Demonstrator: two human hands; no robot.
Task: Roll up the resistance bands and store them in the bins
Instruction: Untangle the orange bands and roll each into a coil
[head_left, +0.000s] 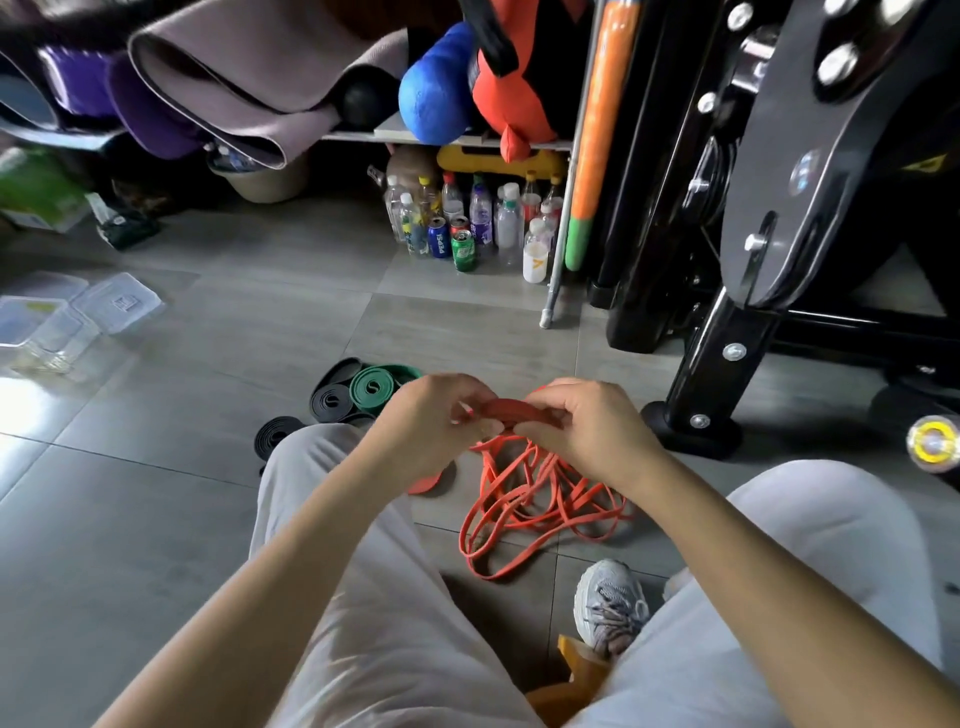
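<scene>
My left hand and my right hand pinch a folded end of a red resistance band between them, above my knees. Its loose length hangs down into a tangle of red bands on the floor. A rolled green band and rolled black bands lie on the tiles just beyond my left hand. Another black roll sits by my left knee. Clear plastic bins stand at the far left.
A black gym machine frame stands to the right, its foot close to the red tangle. Bottles and cans cluster under a shelf ahead. Rolled mats hang over the upper left. My shoe rests below the bands.
</scene>
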